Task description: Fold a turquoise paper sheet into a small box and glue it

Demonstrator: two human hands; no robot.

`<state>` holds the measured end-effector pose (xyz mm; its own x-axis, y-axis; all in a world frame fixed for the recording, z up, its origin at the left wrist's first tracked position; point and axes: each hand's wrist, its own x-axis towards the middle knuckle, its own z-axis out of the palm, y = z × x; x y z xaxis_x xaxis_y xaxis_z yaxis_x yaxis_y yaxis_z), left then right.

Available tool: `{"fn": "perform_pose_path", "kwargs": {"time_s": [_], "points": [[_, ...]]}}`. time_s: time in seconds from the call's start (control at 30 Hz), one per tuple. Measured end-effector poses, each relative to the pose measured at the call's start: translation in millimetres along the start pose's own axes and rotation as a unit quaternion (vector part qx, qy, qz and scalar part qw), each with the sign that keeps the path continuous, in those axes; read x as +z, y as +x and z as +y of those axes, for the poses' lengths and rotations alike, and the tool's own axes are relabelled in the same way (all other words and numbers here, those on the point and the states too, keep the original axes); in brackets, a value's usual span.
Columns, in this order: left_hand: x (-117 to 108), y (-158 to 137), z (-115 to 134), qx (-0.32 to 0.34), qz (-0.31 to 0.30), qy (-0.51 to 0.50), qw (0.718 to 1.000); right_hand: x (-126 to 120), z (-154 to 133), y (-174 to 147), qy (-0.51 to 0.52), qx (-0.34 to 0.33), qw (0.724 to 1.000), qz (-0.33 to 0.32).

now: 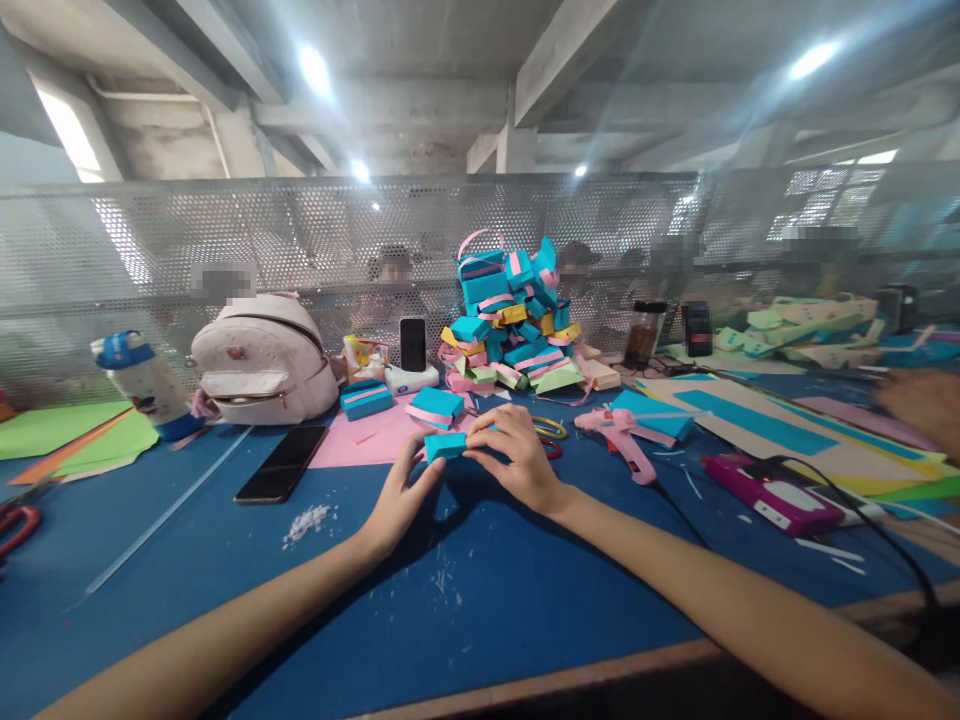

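Observation:
Between my two hands, above the blue tabletop [540, 600], is a small blue paper box [445, 446]. My left hand [405, 490] grips its left end, thumb in front and fingers behind. At the right end, the fingertips of my right hand [517, 455] pinch the box. Just behind it, a blue paper box with a pink strip [436, 408] rests on pink paper [356, 448]. Scissors with yellow and red handles [553, 430] lie beyond my right hand, partly hidden by it. A pink glue gun [624, 440] lies to the right.
A tall pile of blue, pink and yellow paper boxes [510, 330] stands behind my hands. Left are a backpack [266, 360], a bottle [146, 385] and a phone [281, 465]. Right are a magenta power bank [772, 495], a black cable [874, 490], coloured sheets [757, 420] and another person's hand [919, 405].

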<state>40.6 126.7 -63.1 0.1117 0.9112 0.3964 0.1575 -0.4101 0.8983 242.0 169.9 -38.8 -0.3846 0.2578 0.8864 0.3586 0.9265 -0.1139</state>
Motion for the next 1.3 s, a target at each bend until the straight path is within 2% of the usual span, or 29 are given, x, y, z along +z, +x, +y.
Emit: {"fn": "perform_pose_path", "kwargs": {"time_s": [0.2, 0.43, 0.77, 0.93, 1.2, 1.3], "points": [[0.5, -0.3, 6.4, -0.023, -0.012, -0.072, 0.997, -2.3, -2.4, -0.1, -0.018, -0.031, 0.999, 0.000], [-1.1, -0.4, -4.4, -0.036, -0.023, -0.156, 0.987, -3.4, -4.3, 1.3, -0.018, -0.037, 0.999, -0.017], [-1.4, 2.5, -0.4, -0.009, 0.067, -0.071, 0.995, -0.6, -3.2, 0.3, -0.009, 0.013, 1.000, -0.007], [0.8, 2.9, -0.8, -0.006, 0.064, -0.073, 0.995, 1.3, -1.7, 0.1, -0.003, 0.031, 0.999, -0.022], [2.2, 2.7, 4.4, -0.056, 0.020, -0.119, 0.991, 0.2, -0.9, -0.3, -0.018, 0.022, 0.999, -0.046], [1.9, 3.7, 1.6, -0.050, 0.031, -0.119, 0.991, 0.0, -1.1, -0.3, -0.017, 0.018, 0.999, -0.042]]}}
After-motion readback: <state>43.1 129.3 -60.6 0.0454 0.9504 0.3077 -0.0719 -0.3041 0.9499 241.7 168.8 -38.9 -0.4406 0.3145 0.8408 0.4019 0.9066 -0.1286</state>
